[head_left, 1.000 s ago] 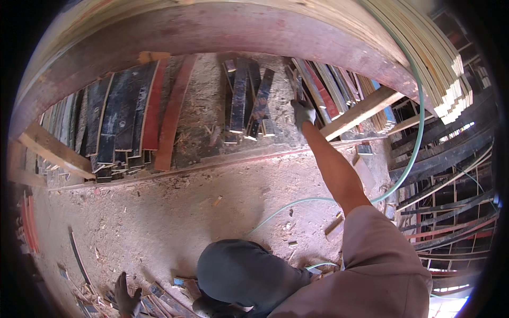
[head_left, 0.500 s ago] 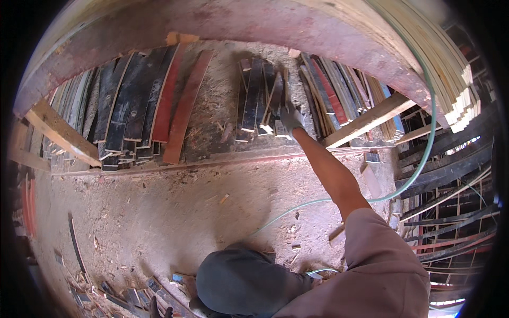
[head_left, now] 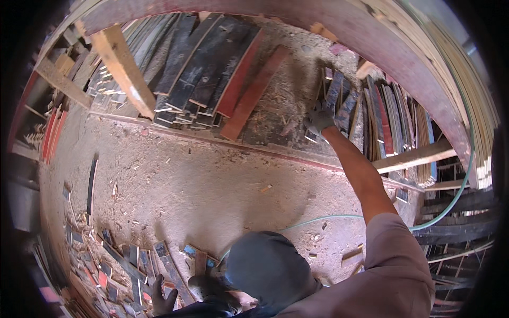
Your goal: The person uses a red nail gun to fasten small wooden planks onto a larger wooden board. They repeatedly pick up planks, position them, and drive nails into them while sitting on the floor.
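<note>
My right hand [head_left: 321, 121], in a grey glove, reaches forward to a small group of dark wooden strips on the low platform. Its fingers curl over the near end of a dark wooden strip [head_left: 312, 136] at the left of that group; the palm side is hidden. Right beside it lie bluish-black strips [head_left: 347, 112] with pale cut ends. Low on the left, my left hand [head_left: 163, 298], in a dark glove, hangs empty with its fingers apart, above scattered wood offcuts [head_left: 164, 254].
Wide black boards [head_left: 196, 69] and a red board [head_left: 254, 93] lie left on the platform. Timber props [head_left: 124, 69] and a thick beam [head_left: 254, 9] frame it. A green hose [head_left: 328, 217] crosses the dusty floor near my bent knee [head_left: 268, 259]. Stacked boards [head_left: 461, 74] stand right.
My view has turned left, so the platform appears shifted right and tilted. My right hand has moved from the right side of the strip group to its left side. More of my left hand shows.
</note>
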A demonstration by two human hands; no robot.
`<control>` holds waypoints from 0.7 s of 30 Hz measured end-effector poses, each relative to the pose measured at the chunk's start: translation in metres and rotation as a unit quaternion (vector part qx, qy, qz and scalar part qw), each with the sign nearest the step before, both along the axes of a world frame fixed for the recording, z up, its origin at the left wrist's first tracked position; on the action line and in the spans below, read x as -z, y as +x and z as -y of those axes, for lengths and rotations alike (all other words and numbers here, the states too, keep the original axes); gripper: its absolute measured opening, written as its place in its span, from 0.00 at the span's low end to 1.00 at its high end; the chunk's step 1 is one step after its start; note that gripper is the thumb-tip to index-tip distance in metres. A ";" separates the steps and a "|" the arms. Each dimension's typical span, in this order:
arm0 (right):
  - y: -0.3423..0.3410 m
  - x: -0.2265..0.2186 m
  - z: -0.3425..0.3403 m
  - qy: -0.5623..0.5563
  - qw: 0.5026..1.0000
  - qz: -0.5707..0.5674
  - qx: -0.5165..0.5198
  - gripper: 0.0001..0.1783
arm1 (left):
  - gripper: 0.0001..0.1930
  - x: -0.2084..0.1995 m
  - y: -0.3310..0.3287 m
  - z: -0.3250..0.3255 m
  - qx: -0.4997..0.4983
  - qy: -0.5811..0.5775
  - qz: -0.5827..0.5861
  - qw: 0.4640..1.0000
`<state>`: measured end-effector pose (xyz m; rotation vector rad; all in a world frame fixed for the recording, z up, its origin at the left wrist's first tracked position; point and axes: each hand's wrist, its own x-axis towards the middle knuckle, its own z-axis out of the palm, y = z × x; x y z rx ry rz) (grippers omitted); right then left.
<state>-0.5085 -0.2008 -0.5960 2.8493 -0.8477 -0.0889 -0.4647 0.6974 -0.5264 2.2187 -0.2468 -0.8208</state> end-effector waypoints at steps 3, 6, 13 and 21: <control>0.081 -0.024 -0.070 0.123 0.989 0.079 0.021 0.32 | 0.44 0.015 -0.016 -0.014 -0.038 -0.013 -0.023 0.999; 0.178 -0.036 -0.164 0.341 0.920 0.165 0.097 0.38 | 0.44 0.004 -0.015 -0.025 -0.026 0.016 -0.016 0.999; 0.230 0.039 -0.086 0.431 0.809 0.259 0.304 0.36 | 0.42 0.002 0.002 0.010 -0.110 -0.034 -0.026 0.993; 0.191 0.001 -0.142 0.566 0.601 0.551 0.124 0.16 | 0.37 0.019 -0.071 -0.014 -0.185 0.005 0.066 0.981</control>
